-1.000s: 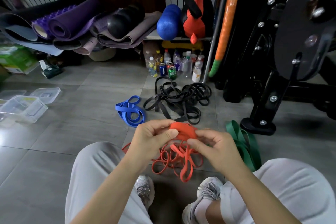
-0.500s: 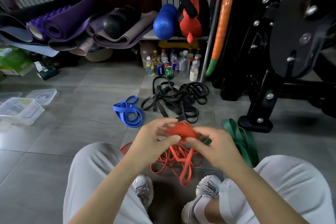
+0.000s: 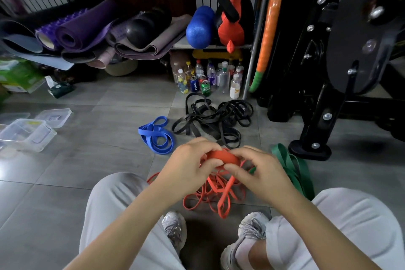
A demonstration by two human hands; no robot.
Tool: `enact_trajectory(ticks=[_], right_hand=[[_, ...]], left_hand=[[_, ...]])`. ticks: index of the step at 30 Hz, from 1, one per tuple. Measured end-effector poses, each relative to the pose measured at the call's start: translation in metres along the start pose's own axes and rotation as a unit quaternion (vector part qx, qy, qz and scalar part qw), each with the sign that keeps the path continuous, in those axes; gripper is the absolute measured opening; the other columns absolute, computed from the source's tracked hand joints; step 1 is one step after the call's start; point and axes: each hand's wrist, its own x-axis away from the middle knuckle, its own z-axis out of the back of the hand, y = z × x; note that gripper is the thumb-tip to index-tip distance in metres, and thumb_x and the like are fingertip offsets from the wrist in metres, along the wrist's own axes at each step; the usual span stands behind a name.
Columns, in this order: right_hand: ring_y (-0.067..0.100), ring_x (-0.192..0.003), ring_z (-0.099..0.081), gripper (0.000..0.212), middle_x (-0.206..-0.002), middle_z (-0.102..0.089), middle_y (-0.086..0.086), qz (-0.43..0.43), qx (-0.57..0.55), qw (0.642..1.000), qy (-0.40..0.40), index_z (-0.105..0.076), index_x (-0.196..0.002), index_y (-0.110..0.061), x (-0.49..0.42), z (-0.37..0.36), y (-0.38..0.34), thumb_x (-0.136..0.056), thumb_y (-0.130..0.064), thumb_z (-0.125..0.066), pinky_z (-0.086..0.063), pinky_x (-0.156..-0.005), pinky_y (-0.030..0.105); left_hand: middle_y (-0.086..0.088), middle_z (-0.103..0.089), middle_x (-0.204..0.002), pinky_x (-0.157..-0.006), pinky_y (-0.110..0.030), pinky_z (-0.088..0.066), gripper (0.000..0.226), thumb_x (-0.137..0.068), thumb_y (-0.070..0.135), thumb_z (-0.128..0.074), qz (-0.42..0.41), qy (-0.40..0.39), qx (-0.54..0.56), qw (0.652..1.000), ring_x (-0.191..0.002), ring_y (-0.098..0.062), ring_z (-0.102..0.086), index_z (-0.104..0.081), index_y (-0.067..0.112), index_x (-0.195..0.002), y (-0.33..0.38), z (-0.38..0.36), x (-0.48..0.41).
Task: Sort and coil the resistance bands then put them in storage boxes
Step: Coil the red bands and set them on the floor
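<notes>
While the boxes point(image 3: 28, 136) sit far left on the floor, one lid point(image 3: 54, 116) lying beside them and all well apart from the hands, presumably so that finished coils can drop straight in, the bands lie sorted by colour in separate heaps. Next comes the blue band point(image 3: 156, 136), loosely looped, then the black pile point(image 3: 214, 120) just beyond it, tangled and not yet coiled. Nearer the body, the left hand point(image 3: 190, 164) curls fingers and thumb round an orange coil point(image 3: 223, 156), likely pinning the wound turns so they cannot spring loose. Opposite it, the right hand point(image 3: 260, 173) grips the same coil, thumb pressing the near edge, probably to lay on the next turn. Strands trail down from the coil to the orange heap point(image 3: 214, 193) on the floor below; which strand feeds the coil I cannot tell. Furthest right, the green band point(image 3: 293, 166) lies beside the right knee, untouched. Coiling looks midway, with boxing to follow
</notes>
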Motion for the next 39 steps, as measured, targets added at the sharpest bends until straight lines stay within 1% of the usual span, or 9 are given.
enact_trajectory(ticks=[3, 7, 12, 17, 19, 22, 26, 33, 39], right_hand=[[0.002, -0.07, -0.06, 0.017, -0.079, -0.066, -0.014, -0.06, -0.077, 0.994, 0.038, -0.074, -0.09, -0.02, 0.0, -0.004, 0.004, -0.074, -0.024, -0.078, -0.05, -0.068, 0.024], [0.001, -0.069, -0.058, 0.012, -0.074, -0.063, -0.022, -0.054, -0.089, 0.992, 0.07, -0.076, -0.086, -0.024, -0.001, -0.005, 0.003, -0.074, -0.023, -0.078, -0.042, -0.065, 0.012], [0.004, -0.069, -0.066, 0.015, -0.079, -0.07, -0.007, -0.053, -0.183, 0.98, 0.058, -0.073, -0.088, -0.028, -0.005, -0.002, -0.007, -0.075, -0.021, -0.076, -0.051, -0.064, 0.016], [0.017, -0.069, -0.07, 0.017, -0.078, -0.074, 0.001, -0.098, -0.229, 0.967, 0.06, -0.071, -0.092, -0.026, 0.002, -0.009, -0.01, -0.076, -0.02, -0.075, -0.057, -0.063, 0.026], [0.008, -0.063, -0.066, 0.018, -0.076, -0.072, -0.003, -0.094, -0.167, 0.979, 0.068, -0.071, -0.09, -0.03, 0.003, -0.009, -0.007, -0.077, -0.017, -0.075, -0.052, -0.06, 0.02], [0.009, -0.064, -0.059, 0.012, -0.075, -0.064, -0.009, -0.043, -0.005, 0.998, 0.036, -0.073, -0.091, -0.021, 0.001, -0.003, -0.004, -0.079, -0.022, -0.074, -0.05, -0.065, 0.029], [0.021, -0.065, -0.06, 0.013, -0.073, -0.065, -0.002, 0.058, 0.139, 0.988, 0.024, -0.073, -0.085, -0.016, -0.004, -0.003, -0.011, -0.077, -0.026, -0.073, -0.048, -0.072, 0.034], [0.009, -0.068, -0.059, 0.019, -0.077, -0.066, -0.007, 0.019, 0.044, 0.998, 0.049, -0.074, -0.087, -0.019, -0.008, -0.001, -0.012, -0.072, -0.028, -0.08, -0.049, -0.069, 0.029], [0.011, -0.067, -0.059, 0.011, -0.072, -0.062, -0.005, -0.057, -0.063, 0.995, 0.056, -0.074, -0.078, -0.023, -0.009, -0.004, -0.006, -0.07, -0.021, -0.081, -0.05, -0.069, 0.027]], left_hand=[[0.015, -0.062, -0.087, -0.083, -0.027, -0.05, 0.029, -0.082, 0.013, -0.069, 0.051, 0.052, 0.093, 0.993, -0.086, -0.003, -0.06, -0.061, 0.04, -0.083, -0.003, -0.003, 0.001], [0.011, -0.069, -0.089, -0.085, -0.038, -0.053, 0.032, -0.082, 0.01, -0.069, 0.084, 0.097, 0.147, 0.981, -0.088, -0.01, -0.066, -0.063, 0.041, -0.085, -0.004, -0.008, 0.004], [0.003, -0.073, -0.088, -0.075, -0.024, -0.054, 0.015, -0.079, 0.017, -0.066, 0.088, 0.123, 0.289, 0.945, -0.082, -0.012, -0.069, -0.068, 0.026, -0.091, -0.006, -0.015, 0.006], [-0.005, -0.073, -0.09, -0.07, -0.021, -0.054, 0.014, -0.079, 0.021, -0.065, 0.134, 0.108, 0.458, 0.872, -0.081, -0.014, -0.069, -0.071, 0.021, -0.092, -0.002, -0.027, 0.011], [-0.005, -0.073, -0.093, -0.074, -0.026, -0.054, 0.016, -0.083, 0.017, -0.064, 0.146, 0.077, 0.406, 0.899, -0.084, -0.016, -0.069, -0.068, 0.019, -0.099, -0.003, -0.025, 0.011], [0.01, -0.064, -0.109, -0.089, -0.028, -0.049, 0.034, -0.085, 0.017, -0.067, 0.097, 0.031, 0.137, 0.985, -0.102, -0.003, -0.059, -0.059, 0.031, -0.114, -0.003, -0.014, 0.009], [0.008, -0.06, -0.097, -0.08, -0.026, -0.045, 0.025, -0.083, 0.021, -0.065, -0.033, -0.028, -0.118, 0.992, -0.093, -0.011, -0.056, -0.066, 0.024, -0.108, 0.009, 0.002, 0.001], [0.017, -0.047, -0.084, -0.071, -0.012, -0.035, 0.015, -0.086, 0.016, -0.063, -0.047, -0.019, -0.113, 0.992, -0.078, -0.002, -0.045, -0.066, 0.017, -0.1, 0.009, 0.014, -0.005], [0.019, -0.066, -0.084, -0.073, -0.008, -0.043, 0.025, -0.084, 0.012, -0.065, 0.042, 0.075, 0.047, 0.995, -0.083, 0.004, -0.06, -0.063, 0.037, -0.084, 0.006, 0.018, -0.001]])
